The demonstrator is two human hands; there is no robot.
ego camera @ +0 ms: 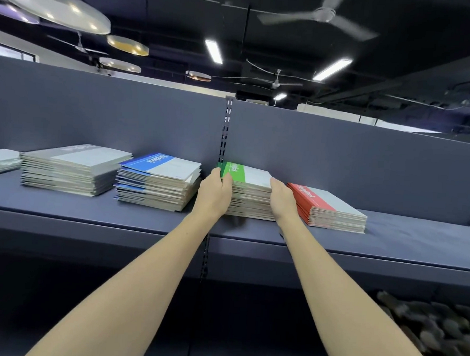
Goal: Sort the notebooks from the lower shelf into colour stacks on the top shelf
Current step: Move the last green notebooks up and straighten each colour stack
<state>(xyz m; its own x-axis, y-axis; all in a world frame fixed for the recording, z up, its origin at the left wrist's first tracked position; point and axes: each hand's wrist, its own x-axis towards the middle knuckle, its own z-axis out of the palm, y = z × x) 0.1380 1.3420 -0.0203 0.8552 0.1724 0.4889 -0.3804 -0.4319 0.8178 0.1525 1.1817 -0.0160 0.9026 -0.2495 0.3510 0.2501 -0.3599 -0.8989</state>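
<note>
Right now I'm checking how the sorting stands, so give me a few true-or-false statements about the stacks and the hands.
1. Both hands are at the green stack. True: the left hand and the right hand press its two sides.
2. The red stack lies left of the blue stack. False: it is the rightmost stack, beside the green one.
3. The grey stack sits left of the blue one. True.
4. The right hand holds a single notebook in the air. False: it rests against the green stack on the top shelf.
</note>
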